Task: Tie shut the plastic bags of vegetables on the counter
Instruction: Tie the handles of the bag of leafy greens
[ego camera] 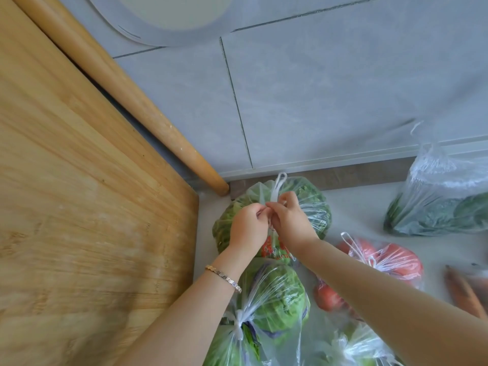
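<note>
A clear plastic bag of leafy greens (314, 202) lies on the counter against the back wall. My left hand (248, 228) and my right hand (290, 220) meet over its top, each pinching a twisted handle of the bag; one handle loop (280, 180) sticks up behind my fingers. Nearer to me sits a knotted bag of green lettuce (277, 294). A tied bag of tomatoes (390, 260) lies to the right. At the far right stands a knotted bag of dark greens (443, 207).
A large wooden cutting board (79, 207) leans at the left, with a wooden rolling pin (137, 101) behind it. Carrots (464, 289) lie at the right edge. Another bag of greens (356, 347) is at the bottom. Grey wall tiles (343, 88) rise behind the counter.
</note>
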The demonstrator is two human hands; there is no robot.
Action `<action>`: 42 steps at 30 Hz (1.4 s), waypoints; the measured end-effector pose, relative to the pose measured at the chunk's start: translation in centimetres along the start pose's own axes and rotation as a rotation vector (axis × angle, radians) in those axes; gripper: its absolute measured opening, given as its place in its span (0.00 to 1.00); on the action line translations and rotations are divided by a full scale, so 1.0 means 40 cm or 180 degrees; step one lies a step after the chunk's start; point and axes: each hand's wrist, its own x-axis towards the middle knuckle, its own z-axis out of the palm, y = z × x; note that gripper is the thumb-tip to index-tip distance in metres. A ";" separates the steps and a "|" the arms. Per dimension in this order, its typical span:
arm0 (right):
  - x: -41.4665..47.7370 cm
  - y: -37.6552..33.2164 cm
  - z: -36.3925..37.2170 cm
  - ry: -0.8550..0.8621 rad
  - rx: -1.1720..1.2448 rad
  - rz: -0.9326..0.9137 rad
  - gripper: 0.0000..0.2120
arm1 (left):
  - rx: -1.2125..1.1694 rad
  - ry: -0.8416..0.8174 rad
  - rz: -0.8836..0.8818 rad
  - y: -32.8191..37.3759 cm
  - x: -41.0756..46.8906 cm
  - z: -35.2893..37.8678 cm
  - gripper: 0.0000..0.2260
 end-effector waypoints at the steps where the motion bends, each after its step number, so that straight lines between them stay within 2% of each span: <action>1: 0.003 0.000 -0.003 0.0003 0.0050 0.0040 0.13 | -0.0084 -0.0002 -0.0026 -0.002 -0.004 0.001 0.14; 7: 0.006 0.006 -0.013 0.0078 0.0701 0.0005 0.11 | -0.0981 -0.0089 -0.0438 -0.013 -0.017 -0.001 0.12; 10: 0.012 0.008 -0.022 -0.0033 0.0808 -0.0081 0.13 | -0.1239 -0.0037 -0.0483 -0.015 -0.023 -0.004 0.11; 13: 0.017 0.013 -0.028 -0.0179 0.0939 0.0148 0.12 | -0.0830 0.0027 -0.0223 -0.024 -0.020 -0.007 0.13; 17: 0.028 0.001 -0.041 -0.0360 0.1934 0.0863 0.12 | -0.0195 0.0184 0.0126 -0.032 -0.009 -0.003 0.12; 21: 0.043 0.009 -0.080 -0.1085 0.2610 0.1318 0.12 | -0.0022 0.0440 0.0473 -0.045 -0.005 -0.009 0.08; 23: 0.039 0.023 -0.091 -0.1283 0.2816 0.1234 0.14 | 0.0035 0.0432 0.0514 -0.050 -0.004 -0.004 0.08; 25: 0.024 0.024 -0.078 -0.1069 0.2171 0.0898 0.15 | -0.0173 0.0184 0.0168 -0.042 0.002 0.001 0.09; 28: 0.008 0.023 -0.041 -0.0176 0.1221 0.0363 0.10 | -0.1057 -0.0216 -0.0596 -0.022 0.007 -0.001 0.13; 30: -0.002 0.030 -0.022 0.0236 0.0530 -0.0340 0.10 | -0.1522 -0.0349 -0.0936 -0.012 0.006 -0.012 0.13; 32: -0.006 0.043 -0.003 0.0411 -0.0126 -0.0942 0.12 | -0.1719 -0.0429 -0.1098 -0.008 0.003 -0.024 0.12; 36: -0.006 0.044 -0.001 0.0589 -0.0790 -0.1169 0.07 | -0.1334 -0.0303 -0.1060 -0.004 -0.006 -0.022 0.12; 40: -0.020 0.058 -0.009 0.0431 -0.1269 -0.1425 0.10 | -0.0196 0.0080 -0.0578 -0.026 0.005 -0.020 0.13; 42: -0.031 0.060 -0.007 0.0278 -0.1310 -0.1322 0.11 | 0.0042 0.0219 -0.0514 -0.036 0.020 -0.024 0.11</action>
